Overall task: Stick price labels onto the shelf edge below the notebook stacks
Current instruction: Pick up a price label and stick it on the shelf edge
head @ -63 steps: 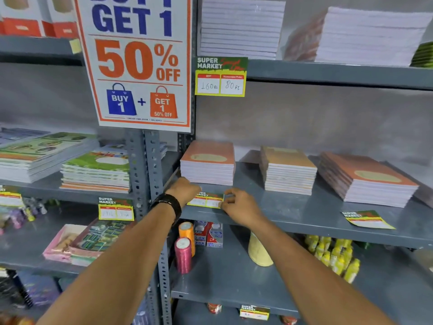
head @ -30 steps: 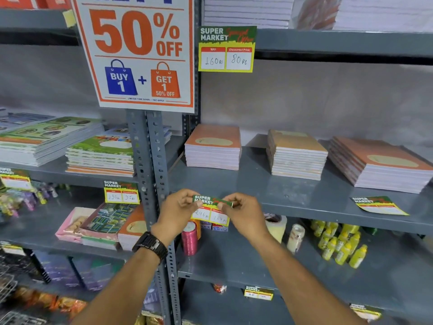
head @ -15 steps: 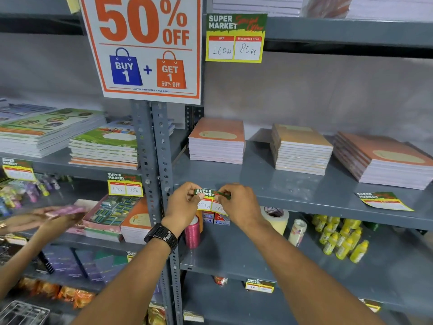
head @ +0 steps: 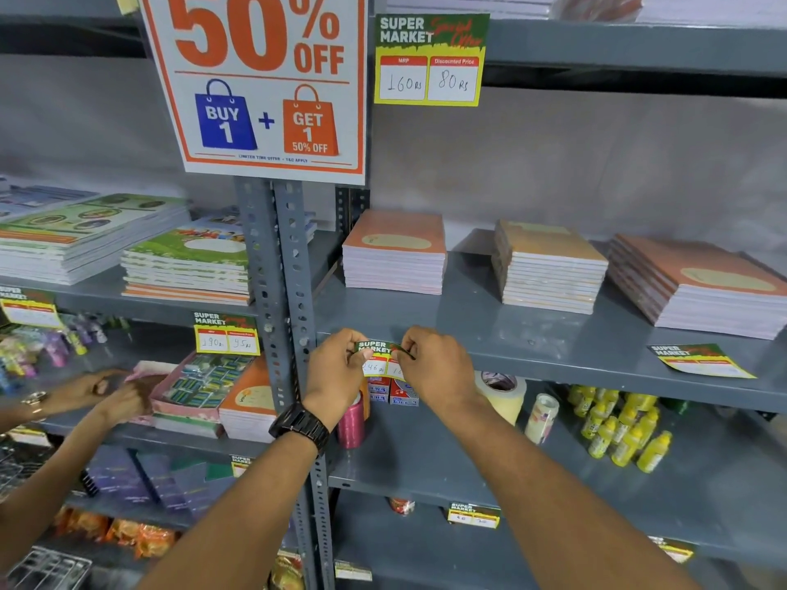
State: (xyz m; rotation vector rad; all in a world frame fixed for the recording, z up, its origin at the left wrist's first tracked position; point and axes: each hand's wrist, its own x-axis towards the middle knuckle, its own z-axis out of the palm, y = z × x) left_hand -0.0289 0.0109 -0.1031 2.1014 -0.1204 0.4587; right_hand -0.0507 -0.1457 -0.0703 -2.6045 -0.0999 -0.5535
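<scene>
A green and yellow price label (head: 378, 358) hangs against the grey shelf edge (head: 553, 368), below the leftmost orange notebook stack (head: 394, 253). My left hand (head: 336, 372) pinches its left side and my right hand (head: 434, 368) pinches its right top corner. Two more notebook stacks (head: 549, 270) (head: 698, 287) lie further right on the same shelf. A loose price label (head: 700, 360) lies flat on the shelf near its front right edge.
Another person's hands (head: 102, 393) reach into the lower left shelf. A perforated grey upright (head: 285, 291) stands just left of my left hand. Below the edge sit a pink thread spool (head: 352, 423), a tape roll (head: 502, 396) and yellow bottles (head: 621, 427). A 50% off poster (head: 259, 83) hangs above.
I lifted the label off the shelf top and brought it down in front of the shelf edge, holding it by both ends. Another person's hands have come into view at the left.
</scene>
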